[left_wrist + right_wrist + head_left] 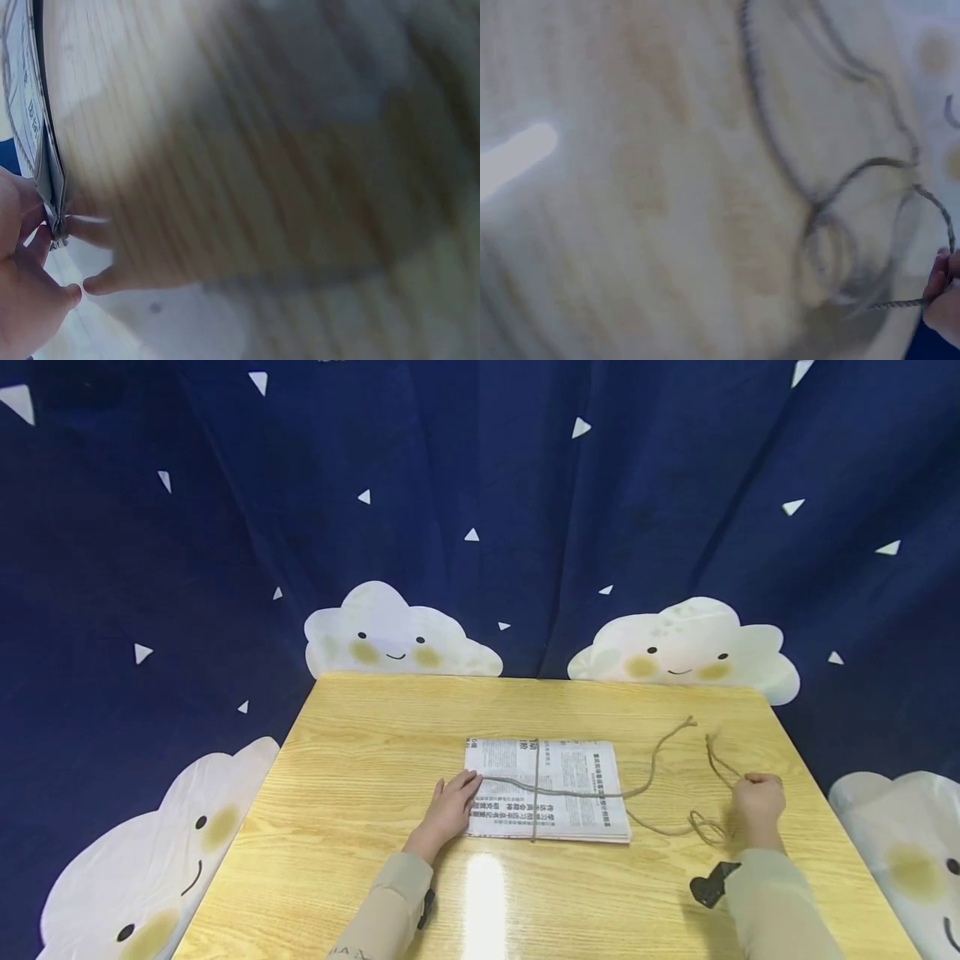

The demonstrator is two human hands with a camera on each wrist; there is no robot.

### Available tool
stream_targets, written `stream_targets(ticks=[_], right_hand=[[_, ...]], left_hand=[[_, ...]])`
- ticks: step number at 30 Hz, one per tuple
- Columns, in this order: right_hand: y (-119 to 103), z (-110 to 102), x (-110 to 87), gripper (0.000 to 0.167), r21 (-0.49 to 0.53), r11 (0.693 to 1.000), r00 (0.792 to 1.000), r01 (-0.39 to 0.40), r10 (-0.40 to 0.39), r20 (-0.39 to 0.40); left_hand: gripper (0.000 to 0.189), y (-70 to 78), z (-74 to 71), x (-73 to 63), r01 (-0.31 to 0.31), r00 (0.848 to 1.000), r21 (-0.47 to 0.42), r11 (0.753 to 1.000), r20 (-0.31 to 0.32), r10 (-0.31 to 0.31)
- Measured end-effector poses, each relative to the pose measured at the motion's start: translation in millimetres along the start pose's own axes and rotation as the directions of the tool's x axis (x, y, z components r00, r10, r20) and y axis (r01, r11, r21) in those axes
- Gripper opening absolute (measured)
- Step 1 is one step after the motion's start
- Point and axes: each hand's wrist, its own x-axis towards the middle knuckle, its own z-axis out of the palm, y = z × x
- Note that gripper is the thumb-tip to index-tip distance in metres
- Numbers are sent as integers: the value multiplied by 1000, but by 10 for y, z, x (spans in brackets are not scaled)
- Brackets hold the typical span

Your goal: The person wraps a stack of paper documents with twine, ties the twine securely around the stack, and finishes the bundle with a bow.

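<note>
A folded stack of newspapers (pixel 577 814) lies flat, with a brown rope (pixel 651 768) running lengthwise over it and a strand crossing it front to back. My left hand (pixel 452 806) rests at the stack's left edge, its fingertips touching where the rope meets that edge. In the left wrist view its fingers (pixel 34 247) are at the paper's edge, the thumb apart. Right of the stack, my right hand (pixel 759 799) pinches the rope, also seen in the right wrist view, where the rope (pixel 900 304) passes through the fingers (pixel 939 279).
The wooden table (pixel 360 727) carries the stack and loose rope. One rope end lies toward the back right, and a loose loop (pixel 705 828) lies between stack and right hand. A dark blue curtain (pixel 525 485) with cloud prints hangs behind the table.
</note>
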Motion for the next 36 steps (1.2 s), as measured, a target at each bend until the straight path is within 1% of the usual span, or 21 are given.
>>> stream_targets(ticks=[1, 3, 5, 7, 9, 10, 11, 14, 17, 18, 19, 21, 22, 25, 27, 30, 31, 33, 34, 35, 36], right_hand=[[-61, -17, -2, 43, 38, 999, 1000, -5, 5, -11], [-195, -49, -13, 43, 71, 997, 999, 18, -14, -50], [-342, -65, -31, 44, 84, 995, 989, 53, -41, -139], [-492, -53, -53, 39, 100, 987, 965, 123, -95, -243], [-651, -25, -76, 35, 107, 971, 931, 212, -167, -326], [-729, -3, -91, 32, 100, 959, 912, 264, -214, -349], [-806, 21, -111, 31, 93, 947, 899, 308, -258, -353], [-1016, 113, -208, 31, 85, 910, 889, 405, -371, -269], [-1168, 255, -305, 31, 117, 865, 871, 488, -476, -120], [-1204, 312, -329, 30, 136, 843, 854, 520, -515, -72], [-1232, 379, -344, 28, 161, 818, 831, 552, -556, -30], [-1273, 516, -368, 27, 206, 772, 780, 602, -624, 58], [-1289, 583, -381, 26, 224, 755, 756, 616, -647, 103], [-1326, 784, -414, 24, 274, 729, 694, 628, -683, 226], [-1355, 900, -447, 22, 285, 727, 660, 625, -687, 305], [-1392, 1066, -469, 19, 274, 704, 593, 656, -705, 389], [-1406, 1111, -474, 17, 256, 699, 575, 668, -703, 418], [-1434, 1197, -472, 15, 198, 689, 557, 697, -694, 456], [-1449, 1235, -467, 14, 151, 678, 552, 719, -690, 469], [-1464, 1268, -462, 14, 97, 665, 551, 740, -682, 481], [-1486, 1296, -467, 12, 37, 645, 551, 763, -680, 483]], left_hand=[[42, -3, -2, -2, -1, 1000, 3, 1000, 1, 1], [41, -9, -5, -6, -3, 1000, 5, 1000, 1, 3], [41, -13, -4, -7, -5, 1000, 6, 1000, 4, 5], [41, -18, -2, -4, -4, 1000, 4, 1000, 5, 4], [42, -17, -1, -2, -1, 1000, 1, 1000, 6, 1], [42, -17, -2, 1, -2, 1000, 4, 1000, 5, 2], [41, -17, -2, 2, -4, 1000, 4, 1000, 3, 4], [41, -18, 0, 8, -9, 1000, 8, 1000, 2, 9], [41, -16, 8, 12, -8, 1000, -2, 1000, 2, 8], [41, -17, 12, 15, -7, 1000, -5, 1000, 4, 7], [42, -18, 17, 17, -5, 1000, -7, 1000, 5, 5], [42, -17, 26, 21, -1, 1000, -15, 1000, 3, 1], [42, -17, 30, 23, 1, 1000, -16, 1000, 4, -1], [41, -20, 39, 24, 8, 1000, -16, 1000, 5, -8], [41, -20, 39, 21, 15, 1000, -15, 1000, 11, -14], [41, -24, 35, 18, 18, 1000, -15, 1000, 12, -18], [41, -24, 31, 18, 18, 1000, -21, 1000, 10, -18], [41, -25, 27, 17, 15, 1000, -24, 1000, 6, -15], [41, -25, 26, 17, 14, 1000, -24, 1000, 4, -14], [41, -27, 27, 16, 12, 1000, -26, 1000, 1, -12], [41, -29, 30, 16, 12, 1000, -28, 1000, 1, -12]])
